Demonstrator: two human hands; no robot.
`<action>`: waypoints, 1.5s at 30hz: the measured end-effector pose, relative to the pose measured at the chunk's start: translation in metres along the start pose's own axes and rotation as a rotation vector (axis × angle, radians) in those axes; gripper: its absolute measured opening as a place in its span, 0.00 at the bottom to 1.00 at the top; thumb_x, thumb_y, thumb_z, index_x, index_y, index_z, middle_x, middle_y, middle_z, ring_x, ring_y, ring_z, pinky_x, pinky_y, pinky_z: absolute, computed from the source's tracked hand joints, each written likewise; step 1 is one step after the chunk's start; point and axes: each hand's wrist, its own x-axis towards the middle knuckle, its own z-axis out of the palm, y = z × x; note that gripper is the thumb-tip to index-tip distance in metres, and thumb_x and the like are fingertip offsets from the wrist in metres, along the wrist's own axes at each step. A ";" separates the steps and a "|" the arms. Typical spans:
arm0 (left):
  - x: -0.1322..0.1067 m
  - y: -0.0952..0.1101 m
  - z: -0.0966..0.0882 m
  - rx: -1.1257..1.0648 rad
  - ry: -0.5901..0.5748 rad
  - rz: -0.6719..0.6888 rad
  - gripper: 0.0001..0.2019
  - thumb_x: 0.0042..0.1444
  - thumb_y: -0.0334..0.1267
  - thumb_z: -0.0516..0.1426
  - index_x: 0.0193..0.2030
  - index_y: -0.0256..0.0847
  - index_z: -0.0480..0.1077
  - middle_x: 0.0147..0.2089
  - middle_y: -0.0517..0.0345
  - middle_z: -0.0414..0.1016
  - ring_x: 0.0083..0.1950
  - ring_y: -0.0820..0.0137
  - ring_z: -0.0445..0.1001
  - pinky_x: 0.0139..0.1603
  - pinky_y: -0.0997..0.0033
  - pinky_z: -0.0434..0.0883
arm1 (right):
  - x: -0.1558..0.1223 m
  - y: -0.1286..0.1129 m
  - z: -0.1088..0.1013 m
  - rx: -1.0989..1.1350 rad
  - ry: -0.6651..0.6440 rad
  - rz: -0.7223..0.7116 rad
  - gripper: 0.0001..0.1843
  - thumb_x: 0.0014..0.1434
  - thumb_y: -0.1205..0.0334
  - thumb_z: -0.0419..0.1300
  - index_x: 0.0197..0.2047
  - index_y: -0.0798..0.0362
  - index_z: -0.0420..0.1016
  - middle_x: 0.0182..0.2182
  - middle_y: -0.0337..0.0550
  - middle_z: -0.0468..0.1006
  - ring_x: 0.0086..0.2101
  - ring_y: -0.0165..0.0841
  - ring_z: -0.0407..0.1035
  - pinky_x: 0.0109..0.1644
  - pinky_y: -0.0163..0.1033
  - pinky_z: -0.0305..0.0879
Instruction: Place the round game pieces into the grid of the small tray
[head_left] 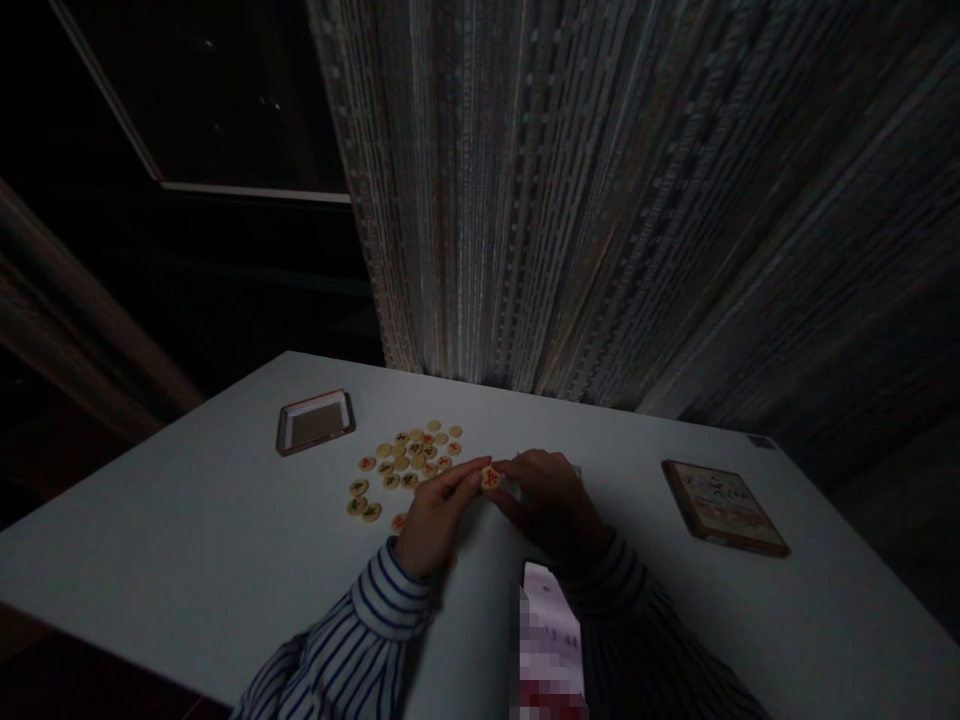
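Right of the scattered discs (401,463), left hand (441,503) and right hand (553,505) pinch a red-marked disc (491,479) (a light rim hold seems wisest).

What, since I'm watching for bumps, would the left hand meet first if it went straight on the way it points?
The left hand would first meet the red-marked disc at its fingers; behind that, probably the right hand, though depth is hard to judge in this dim view.

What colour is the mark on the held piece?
Red, on the tan piece; see the head view.
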 end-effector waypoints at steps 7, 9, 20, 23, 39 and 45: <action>0.010 -0.003 0.004 -0.062 0.101 -0.041 0.16 0.45 0.45 0.61 0.38 0.37 0.74 0.35 0.53 0.78 0.39 0.65 0.75 0.45 0.65 0.69 | 0.001 0.007 -0.004 0.021 -0.031 -0.001 0.11 0.60 0.56 0.54 0.40 0.51 0.73 0.32 0.41 0.75 0.34 0.31 0.67 0.37 0.38 0.52; 0.011 -0.001 0.006 -0.062 0.106 -0.029 0.13 0.45 0.44 0.61 0.34 0.37 0.74 0.33 0.54 0.78 0.37 0.67 0.75 0.43 0.68 0.69 | 0.001 0.009 -0.003 0.014 -0.035 0.001 0.11 0.59 0.55 0.54 0.40 0.52 0.73 0.33 0.42 0.76 0.35 0.31 0.67 0.37 0.38 0.53; 0.015 0.001 0.019 -0.075 0.115 -0.046 0.10 0.44 0.41 0.61 0.30 0.37 0.75 0.31 0.55 0.79 0.36 0.67 0.75 0.41 0.69 0.70 | -0.001 0.017 -0.004 0.031 -0.081 0.013 0.12 0.59 0.56 0.54 0.44 0.52 0.72 0.36 0.43 0.76 0.38 0.32 0.68 0.39 0.39 0.54; 0.016 0.001 0.021 -0.057 0.113 -0.039 0.10 0.44 0.42 0.61 0.31 0.37 0.74 0.31 0.55 0.79 0.36 0.67 0.75 0.42 0.68 0.69 | 0.000 0.019 -0.005 0.029 -0.103 0.028 0.12 0.60 0.57 0.54 0.44 0.52 0.72 0.36 0.43 0.77 0.38 0.32 0.68 0.39 0.38 0.54; 0.030 -0.020 0.026 0.112 0.079 0.007 0.11 0.47 0.42 0.57 0.33 0.37 0.74 0.33 0.53 0.79 0.37 0.66 0.75 0.42 0.66 0.70 | 0.000 0.031 -0.017 0.013 -0.144 0.078 0.11 0.61 0.59 0.51 0.39 0.54 0.72 0.34 0.44 0.77 0.36 0.33 0.69 0.41 0.39 0.57; 0.026 -0.043 0.025 0.332 0.018 0.106 0.11 0.51 0.40 0.54 0.38 0.38 0.73 0.36 0.53 0.79 0.37 0.67 0.75 0.41 0.66 0.71 | -0.003 0.038 -0.022 -0.027 -0.157 0.070 0.12 0.60 0.59 0.52 0.41 0.55 0.73 0.33 0.46 0.77 0.34 0.33 0.70 0.37 0.38 0.59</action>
